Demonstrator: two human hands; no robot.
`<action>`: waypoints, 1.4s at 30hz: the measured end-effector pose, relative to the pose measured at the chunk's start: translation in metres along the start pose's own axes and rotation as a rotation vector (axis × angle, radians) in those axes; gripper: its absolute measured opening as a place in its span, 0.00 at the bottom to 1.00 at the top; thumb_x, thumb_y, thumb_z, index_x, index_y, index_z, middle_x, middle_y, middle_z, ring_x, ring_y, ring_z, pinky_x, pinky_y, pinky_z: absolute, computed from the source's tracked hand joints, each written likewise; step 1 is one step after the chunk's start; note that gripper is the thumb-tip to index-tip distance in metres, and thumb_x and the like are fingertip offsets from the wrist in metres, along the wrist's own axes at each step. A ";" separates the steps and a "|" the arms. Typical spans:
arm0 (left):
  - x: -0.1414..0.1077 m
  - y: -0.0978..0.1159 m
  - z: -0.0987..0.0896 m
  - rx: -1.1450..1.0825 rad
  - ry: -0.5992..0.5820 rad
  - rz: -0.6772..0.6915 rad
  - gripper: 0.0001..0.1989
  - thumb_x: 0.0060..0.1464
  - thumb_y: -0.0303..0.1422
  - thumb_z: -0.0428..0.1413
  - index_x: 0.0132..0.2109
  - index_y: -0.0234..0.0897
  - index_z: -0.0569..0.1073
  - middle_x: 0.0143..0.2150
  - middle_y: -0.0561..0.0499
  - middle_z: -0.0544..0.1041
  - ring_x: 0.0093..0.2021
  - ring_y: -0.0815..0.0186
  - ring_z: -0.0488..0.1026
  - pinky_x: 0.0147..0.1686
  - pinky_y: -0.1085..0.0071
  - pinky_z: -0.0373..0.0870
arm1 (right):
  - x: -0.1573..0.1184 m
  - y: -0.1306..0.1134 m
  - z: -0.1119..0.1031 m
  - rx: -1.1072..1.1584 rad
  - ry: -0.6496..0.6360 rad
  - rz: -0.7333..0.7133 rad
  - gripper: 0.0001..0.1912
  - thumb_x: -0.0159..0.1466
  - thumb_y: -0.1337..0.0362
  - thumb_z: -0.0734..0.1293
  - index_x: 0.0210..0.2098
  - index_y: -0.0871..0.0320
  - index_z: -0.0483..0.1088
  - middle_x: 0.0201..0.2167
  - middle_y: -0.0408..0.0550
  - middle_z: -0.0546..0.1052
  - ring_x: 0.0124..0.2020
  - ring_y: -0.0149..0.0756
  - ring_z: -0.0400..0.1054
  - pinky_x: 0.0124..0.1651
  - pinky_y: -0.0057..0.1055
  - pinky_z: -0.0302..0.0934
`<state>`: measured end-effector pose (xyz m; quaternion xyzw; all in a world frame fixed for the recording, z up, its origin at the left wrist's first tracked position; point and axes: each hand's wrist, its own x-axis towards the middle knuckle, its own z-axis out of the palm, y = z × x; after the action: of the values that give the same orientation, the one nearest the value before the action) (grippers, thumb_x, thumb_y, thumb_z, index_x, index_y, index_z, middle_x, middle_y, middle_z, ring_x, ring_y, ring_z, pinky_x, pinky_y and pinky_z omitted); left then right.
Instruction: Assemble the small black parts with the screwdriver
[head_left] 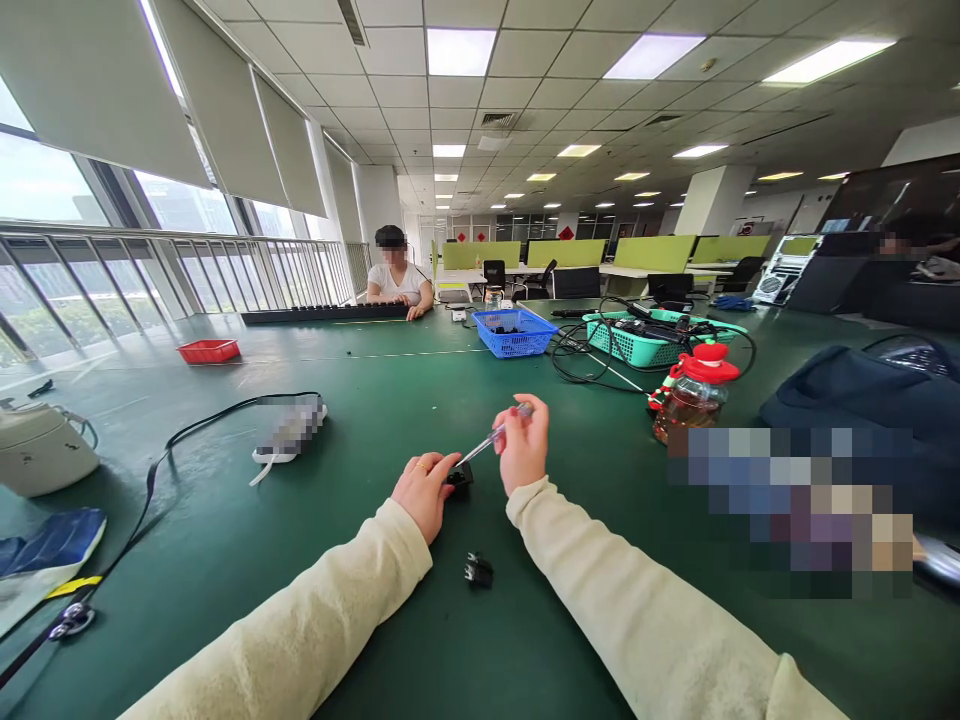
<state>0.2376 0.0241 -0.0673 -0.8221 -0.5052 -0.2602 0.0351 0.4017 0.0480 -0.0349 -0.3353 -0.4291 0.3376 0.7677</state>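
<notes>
My left hand (pixel 425 492) is closed on a small black part (pixel 460 480), pressing it against the green tabletop (pixel 375 620). Its exact kind is hard to make out, since the fingers cover some of it. In my right hand (pixel 520 448) is a slim screwdriver (pixel 484 445) with a clear handle, its shaft slanting down and left. The tip reaches the black part beside my left fingertips. Nearer to me, between my forearms, lies a second small black piece (pixel 478 571) with shiny metal prongs.
A blue basket (pixel 517 340) of small dark parts and a teal basket (pixel 637 345) with black cables stand ahead. Right are a red-lidded bottle (pixel 697 390) and dark bag (pixel 862 420). Left are a red tray (pixel 208 351), a corded white device (pixel 277 456) and a pale container (pixel 45 450). Someone sits opposite.
</notes>
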 end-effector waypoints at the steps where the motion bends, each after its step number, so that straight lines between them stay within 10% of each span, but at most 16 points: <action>1: 0.000 0.003 -0.006 0.024 0.016 -0.026 0.24 0.56 0.25 0.47 0.59 0.41 0.68 0.49 0.44 0.73 0.46 0.59 0.70 0.52 0.58 0.70 | 0.005 0.001 -0.003 0.061 0.086 0.052 0.15 0.62 0.54 0.62 0.44 0.52 0.57 0.20 0.34 0.68 0.15 0.24 0.56 0.19 0.22 0.50; 6: -0.001 0.018 -0.040 0.251 -0.077 -0.245 0.27 0.58 0.26 0.43 0.63 0.47 0.64 0.53 0.42 0.71 0.47 0.55 0.70 0.47 0.56 0.69 | 0.028 0.015 -0.020 0.101 0.380 0.334 0.10 0.61 0.59 0.61 0.40 0.52 0.56 0.16 0.31 0.65 0.13 0.23 0.54 0.17 0.19 0.46; 13: 0.001 0.020 -0.053 0.433 -0.547 -0.357 0.25 0.56 0.32 0.49 0.61 0.43 0.67 0.58 0.39 0.71 0.55 0.48 0.68 0.52 0.52 0.65 | 0.030 0.027 -0.025 0.060 0.407 0.407 0.10 0.60 0.59 0.62 0.39 0.52 0.57 0.17 0.31 0.65 0.13 0.23 0.54 0.16 0.19 0.46; 18: -0.007 0.025 -0.046 0.174 -0.394 -0.315 0.33 0.58 0.51 0.42 0.66 0.41 0.58 0.68 0.40 0.59 0.66 0.44 0.54 0.60 0.46 0.58 | 0.029 0.026 -0.024 0.057 0.404 0.414 0.10 0.60 0.59 0.63 0.39 0.52 0.58 0.16 0.31 0.64 0.13 0.24 0.55 0.15 0.19 0.46; 26: -0.028 0.061 -0.045 -0.012 -0.546 -0.124 0.66 0.26 0.58 0.65 0.69 0.54 0.40 0.73 0.42 0.36 0.69 0.32 0.32 0.56 0.25 0.39 | 0.029 0.024 -0.022 0.078 0.409 0.431 0.08 0.60 0.61 0.62 0.39 0.52 0.58 0.15 0.31 0.64 0.12 0.24 0.54 0.15 0.19 0.45; 42: -0.006 0.048 -0.029 -0.002 -0.456 -0.239 0.37 0.51 0.48 0.53 0.67 0.52 0.54 0.72 0.48 0.50 0.70 0.40 0.37 0.58 0.27 0.38 | 0.029 0.028 -0.023 0.073 0.398 0.431 0.09 0.60 0.60 0.62 0.39 0.52 0.58 0.16 0.31 0.64 0.12 0.23 0.53 0.15 0.19 0.45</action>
<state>0.2643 -0.0137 -0.0353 -0.7939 -0.5934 -0.0712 -0.1116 0.4274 0.0820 -0.0544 -0.4504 -0.1767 0.4356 0.7590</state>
